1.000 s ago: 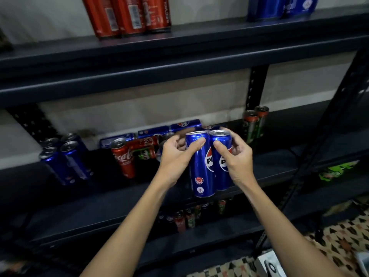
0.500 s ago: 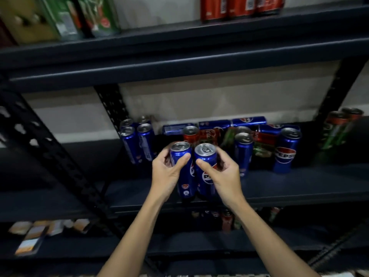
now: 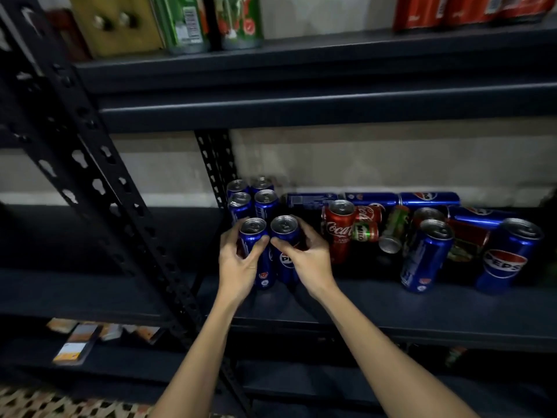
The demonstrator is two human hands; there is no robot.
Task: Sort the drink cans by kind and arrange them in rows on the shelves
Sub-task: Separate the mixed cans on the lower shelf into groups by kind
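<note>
Shelf (image 3: 391,300), Pepsi cans (image 3: 265,267) in hands

- At your upper left stands a yellowish box (image 3: 116,24).
- At your lower left lie small orange-and-white packets (image 3: 77,345).
- Patterned floor tiles (image 3: 45,404) fill your bottom-left corner.

Dim shelves, bright arms, blurry edges.

The picture is mostly dark. The shelf (image 3: 391,300) boards are deep grey and the space under them is almost black. Light seems to come from the front, so the left hand (image 3: 238,267) and right hand (image 3: 307,260) look bright. The can tops (image 3: 283,223) shine silver with small spots of glare. The wall (image 3: 391,164) at the back is pale and soft. Things on the top shelf look smeared. The post (image 3: 99,182) on the left bends and leans, stretched by the wide lens.
</note>
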